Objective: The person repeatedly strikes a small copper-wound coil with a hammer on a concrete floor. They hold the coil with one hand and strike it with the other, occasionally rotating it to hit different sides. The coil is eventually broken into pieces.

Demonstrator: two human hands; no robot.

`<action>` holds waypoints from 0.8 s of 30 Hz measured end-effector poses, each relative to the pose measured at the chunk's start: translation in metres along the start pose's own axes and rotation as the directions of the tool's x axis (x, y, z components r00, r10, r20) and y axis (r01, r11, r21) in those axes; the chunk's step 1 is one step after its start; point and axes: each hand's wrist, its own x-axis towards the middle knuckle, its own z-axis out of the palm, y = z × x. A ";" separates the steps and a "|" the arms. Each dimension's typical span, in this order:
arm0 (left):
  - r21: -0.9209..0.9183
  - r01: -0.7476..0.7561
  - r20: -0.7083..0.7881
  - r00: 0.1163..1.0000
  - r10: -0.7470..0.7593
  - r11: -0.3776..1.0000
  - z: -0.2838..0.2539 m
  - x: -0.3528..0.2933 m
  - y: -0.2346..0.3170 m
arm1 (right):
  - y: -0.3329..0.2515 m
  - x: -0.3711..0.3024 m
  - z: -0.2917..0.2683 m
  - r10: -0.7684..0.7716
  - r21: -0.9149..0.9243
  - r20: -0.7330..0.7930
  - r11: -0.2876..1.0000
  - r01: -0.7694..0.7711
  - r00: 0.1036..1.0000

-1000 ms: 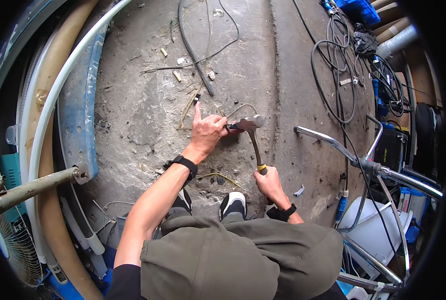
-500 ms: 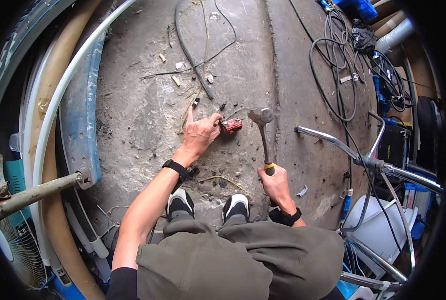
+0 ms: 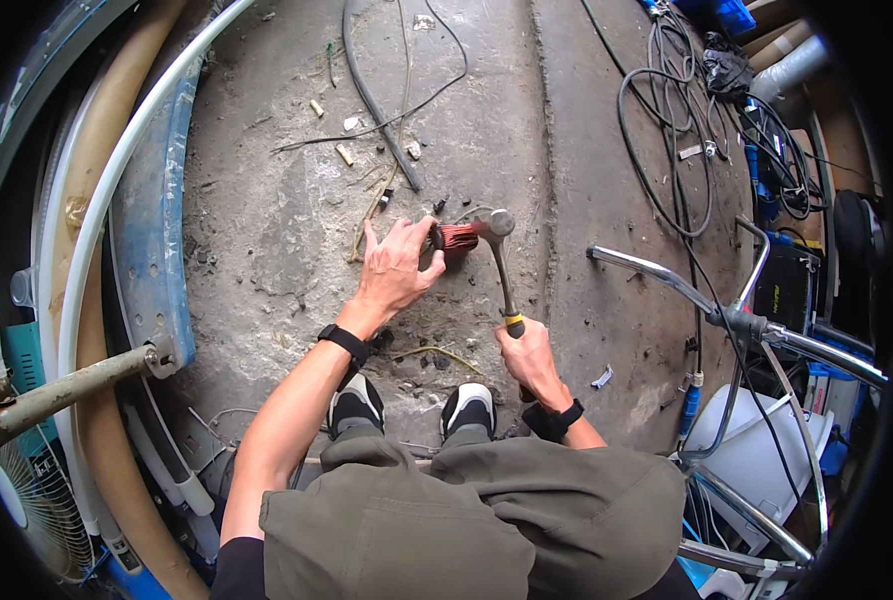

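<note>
Left grip (image 3: 397,268): part open, holding red ribbed thing (image 3: 459,238) between thumb and fingers | right grip (image 3: 532,358): wrapped round hammer (image 3: 508,280), head by thing's right end

Wide head-level fisheye view, downward onto the hands (image 3: 395,270) (image 3: 532,355)

The hammer head (image 3: 502,222) is smooth metal, the floor (image 3: 492,120) rough concrete, the trousers (image 3: 397,535) matt cloth.

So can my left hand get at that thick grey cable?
Probably yes: the thick grey cable ends just ahead of your left hand, with nothing bulky between, though that hand is holding the red ribbed piece.
</note>
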 end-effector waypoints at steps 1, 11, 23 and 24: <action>0.003 -0.026 -0.057 0.998 0.026 1.000 0.002 0.002 0.000 | -0.002 0.005 -0.004 0.048 0.025 0.021 0.999 -0.049 0.999; -0.059 0.043 -0.009 0.999 -0.044 0.997 0.008 -0.008 -0.006 | -0.094 -0.019 -0.074 -0.089 0.328 -0.095 0.938 0.115 0.992; 0.029 -0.066 -0.116 0.991 0.069 0.997 0.016 -0.010 -0.015 | 0.014 -0.014 -0.026 0.090 0.065 -0.057 0.994 -0.086 0.994; 0.029 -0.085 -0.133 0.987 0.088 0.996 0.016 -0.006 -0.009 | 0.016 -0.015 -0.033 0.050 0.047 -0.086 0.998 -0.046 0.995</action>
